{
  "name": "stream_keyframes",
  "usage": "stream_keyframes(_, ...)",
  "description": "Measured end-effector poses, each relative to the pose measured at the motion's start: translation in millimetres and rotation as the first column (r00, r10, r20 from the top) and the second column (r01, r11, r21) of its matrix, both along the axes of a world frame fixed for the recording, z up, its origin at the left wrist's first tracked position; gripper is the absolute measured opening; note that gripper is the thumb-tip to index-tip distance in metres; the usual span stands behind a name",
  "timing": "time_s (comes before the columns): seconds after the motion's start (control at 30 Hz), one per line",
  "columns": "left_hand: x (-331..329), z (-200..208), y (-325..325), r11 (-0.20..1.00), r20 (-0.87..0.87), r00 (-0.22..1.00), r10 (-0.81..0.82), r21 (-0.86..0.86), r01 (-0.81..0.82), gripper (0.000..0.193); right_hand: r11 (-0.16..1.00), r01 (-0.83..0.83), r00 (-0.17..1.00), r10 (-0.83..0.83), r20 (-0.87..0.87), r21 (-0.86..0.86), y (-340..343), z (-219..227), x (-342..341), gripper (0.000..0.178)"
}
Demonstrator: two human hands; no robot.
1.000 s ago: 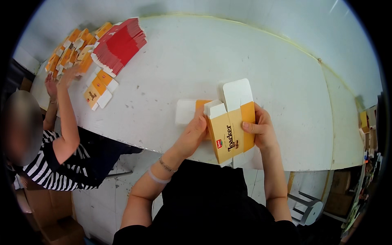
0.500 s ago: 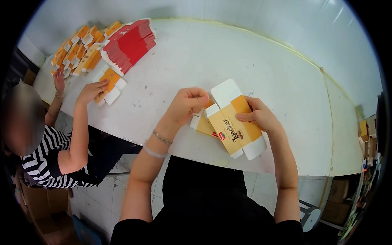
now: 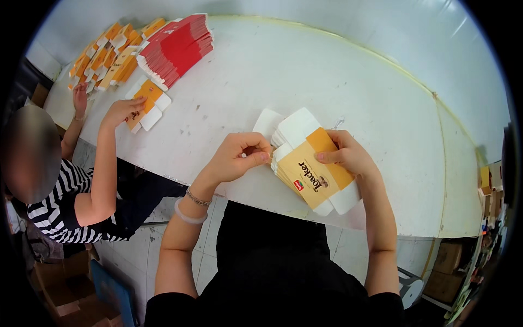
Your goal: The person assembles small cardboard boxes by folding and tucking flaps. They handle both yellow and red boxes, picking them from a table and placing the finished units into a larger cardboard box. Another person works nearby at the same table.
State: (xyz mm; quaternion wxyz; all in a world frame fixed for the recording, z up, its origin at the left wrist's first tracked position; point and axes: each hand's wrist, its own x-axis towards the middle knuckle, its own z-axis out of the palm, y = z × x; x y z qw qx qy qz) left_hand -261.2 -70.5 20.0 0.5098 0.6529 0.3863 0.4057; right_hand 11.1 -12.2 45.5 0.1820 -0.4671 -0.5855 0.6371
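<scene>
My right hand [image 3: 348,155] grips a stack of flat yellow-and-orange cartons [image 3: 313,174] by its right side, thumb on top and fingers behind. White flaps stick out at the upper and lower ends of the stack, which is tilted over the near part of the table. Against the left edge of the stack, my left hand [image 3: 242,155] is closed in a pinch. Whatever lies between its fingertips is too small to make out. Another white flap [image 3: 267,121] shows behind the stack at its upper left.
On the white table [image 3: 261,65], a co-worker's hand [image 3: 124,111] at the left holds a flat orange carton [image 3: 147,95]. Behind it lie a red stack of flat cartons [image 3: 177,49] and a pile of formed orange boxes [image 3: 106,57]. Shelves with goods [image 3: 493,201] stand far right.
My left hand has moved down and slightly left along the cartons' edge. The cartons, fanned apart before, now lie more together, showing several layered edges. My right hand keeps its grip.
</scene>
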Motion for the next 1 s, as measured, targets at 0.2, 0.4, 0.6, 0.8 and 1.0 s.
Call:
stream_keyframes(0.2, -11, -1, 15, 0.994, -0.007, 0.996, -0.087, 0.070, 0.087, 0.006, 0.999, -0.019, 0.984, 0.027, -0.176, 0.045, 1, -7, 6, 0.047)
stream_keyframes(0.4, -7, -16, 5, 0.985, -0.056, 0.990, -0.127, 0.109, 0.133, 0.006, 0.989, -0.127, 0.970, 0.139, -0.202, 0.071, -1, -13, 13, 0.045)
stream_keyframes(0.6, -13, -27, -2, 0.933, -0.194, 0.974, -0.116, 0.316, 0.174, 0.009, 0.943, 0.331, 0.866, -0.321, -0.384, -0.040, 4, -26, 23, 0.042)
stream_keyframes(0.8, 2, -35, -37, 0.837, -0.383, 0.919, 0.093, 0.530, 0.136, 0.009, 0.741, 0.576, 0.541, -0.662, -0.519, -0.346, 102, -29, 62, 0.039)
stream_keyframes(1.0, 3, -35, -68, 0.832, -0.356, 0.909, 0.217, 0.554, 0.019, 0.006, 0.973, 0.104, 0.985, -0.129, 0.111, 0.206, 169, -9, 61, 0.039)
